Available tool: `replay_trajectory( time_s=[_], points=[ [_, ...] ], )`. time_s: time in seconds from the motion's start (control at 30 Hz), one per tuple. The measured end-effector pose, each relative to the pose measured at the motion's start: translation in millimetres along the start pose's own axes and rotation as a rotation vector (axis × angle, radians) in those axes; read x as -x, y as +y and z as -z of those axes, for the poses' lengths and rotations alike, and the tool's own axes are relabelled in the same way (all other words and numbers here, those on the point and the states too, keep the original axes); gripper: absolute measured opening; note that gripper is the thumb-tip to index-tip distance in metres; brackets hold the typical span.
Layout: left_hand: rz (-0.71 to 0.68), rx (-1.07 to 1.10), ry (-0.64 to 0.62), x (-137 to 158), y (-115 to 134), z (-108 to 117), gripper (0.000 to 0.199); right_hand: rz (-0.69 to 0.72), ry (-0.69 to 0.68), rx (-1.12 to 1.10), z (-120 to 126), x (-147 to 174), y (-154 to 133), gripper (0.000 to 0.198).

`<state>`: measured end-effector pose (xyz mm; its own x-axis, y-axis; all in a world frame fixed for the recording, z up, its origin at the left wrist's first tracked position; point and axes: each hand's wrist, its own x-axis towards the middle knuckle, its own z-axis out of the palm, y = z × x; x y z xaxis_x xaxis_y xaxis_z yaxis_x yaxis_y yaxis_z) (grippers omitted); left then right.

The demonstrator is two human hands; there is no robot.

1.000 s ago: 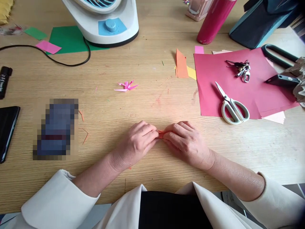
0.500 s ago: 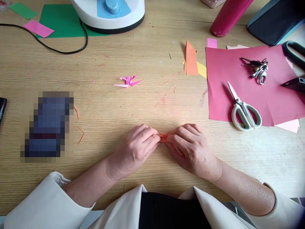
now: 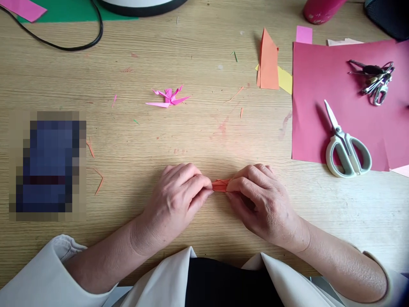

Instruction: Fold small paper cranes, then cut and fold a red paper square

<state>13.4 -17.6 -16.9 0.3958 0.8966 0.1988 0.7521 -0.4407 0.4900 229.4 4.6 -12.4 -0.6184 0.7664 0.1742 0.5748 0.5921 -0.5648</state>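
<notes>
Between my two hands, close to the tabletop, stretches a narrow folded piece of orange paper (image 3: 220, 185). The fingertips of my left hand (image 3: 179, 196) pinch its left end. My right hand (image 3: 263, 198) grips the other end between thumb and fingers. Only the middle of the paper shows; both ends are hidden by my fingers. Farther up the table lies a folded pink paper figure (image 3: 169, 97) with several thin points. A folded orange paper piece (image 3: 269, 62) rests beyond my right hand, partly over a yellow paper slip (image 3: 285, 80).
White-handled scissors (image 3: 348, 153) and a bunch of keys (image 3: 377, 79) lie on red paper sheets (image 3: 309, 128) at right. A blurred dark rectangular object (image 3: 49, 166) is at left. A black cable (image 3: 64, 46) curves near a white appliance base (image 3: 140, 6). Thin paper scraps (image 3: 99, 182) are scattered about.
The view has shifted closer and downward. My hands have moved slightly apart, so more of the orange paper shows between them. Both keep their pinch.
</notes>
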Motion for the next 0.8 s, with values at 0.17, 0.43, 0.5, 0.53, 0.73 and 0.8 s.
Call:
replay_trajectory(
  time_s=[0.17, 0.43, 0.5, 0.53, 0.73, 0.8],
  points=[
    [0.03, 0.019, -0.01, -1.1, 0.9, 0.8, 0.016, 0.012, -0.009, 0.019, 0.1, 0.2, 0.4, 0.006],
    [0.038, 0.01, -0.023, 0.3, 1.3, 1.3, 0.015, -0.026, -0.012, -0.016, 0.3, -4.5, -0.5, 0.008],
    [0.046, 0.01, -0.02, -0.2, 2.5, 1.3, 0.016, -0.037, -0.006, -0.009, -0.4, -5.7, -1.3, 0.009],
    [0.052, 0.008, -0.02, -0.6, 3.2, 1.2, 0.016, -0.043, -0.002, -0.006, -0.8, -6.0, -1.6, 0.009],
    [0.071, -0.016, -0.005, -2.9, 6.5, -0.3, 0.018, -0.072, 0.006, -0.009, -2.4, -6.8, -1.6, 0.008],
    [0.066, -0.034, -0.004, -3.4, 7.4, -0.7, 0.018, -0.076, 0.011, -0.004, -2.4, -7.3, -1.6, 0.008]
  ],
)
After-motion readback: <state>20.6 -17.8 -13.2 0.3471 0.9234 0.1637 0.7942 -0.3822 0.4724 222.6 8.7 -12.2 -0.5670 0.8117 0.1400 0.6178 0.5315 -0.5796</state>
